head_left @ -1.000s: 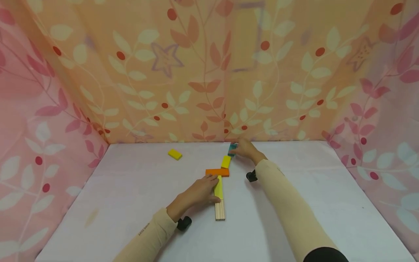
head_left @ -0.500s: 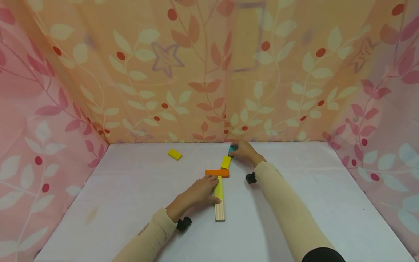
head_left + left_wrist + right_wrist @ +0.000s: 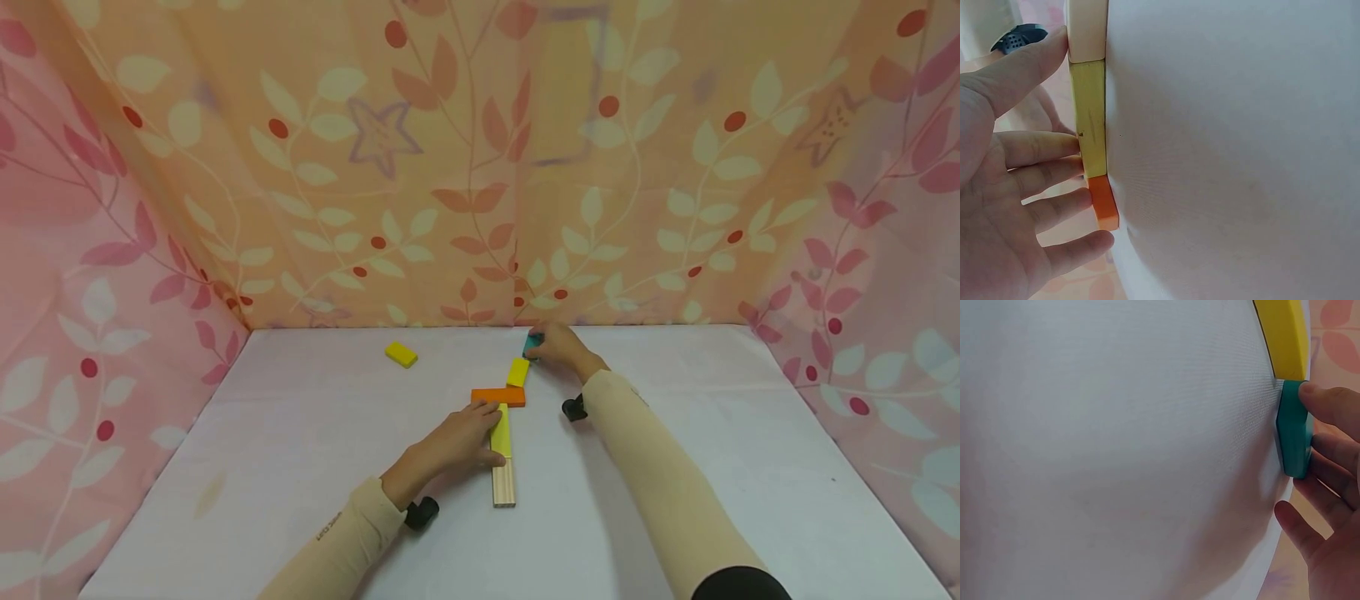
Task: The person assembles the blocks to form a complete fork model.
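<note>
A line of wooden blocks runs up the table in the head view. Nearest is a plain wood block (image 3: 504, 490), end to end with a long yellow block (image 3: 502, 437). Beyond them an orange block (image 3: 498, 397) lies crosswise, followed by a short yellow block (image 3: 517, 372) and a teal block (image 3: 531, 346) at the far end. My left hand (image 3: 453, 442) spans the near part, thumb by the wood-yellow joint and straight fingertips touching the yellow and orange blocks. With thumb and fingers at its two ends, my right hand (image 3: 1335, 462) holds the teal block, which partly hides behind the hand in the head view.
A separate yellow block (image 3: 401, 354) lies at the back left of the white-covered table (image 3: 262, 433). A patterned orange curtain (image 3: 465, 167) hangs behind the table's far edge, with pink cloth at both sides. Each wrist carries a small black camera.
The right fingers have closed in over the far end of the teal block, covering more of it. The left hand and the other blocks stay put.
</note>
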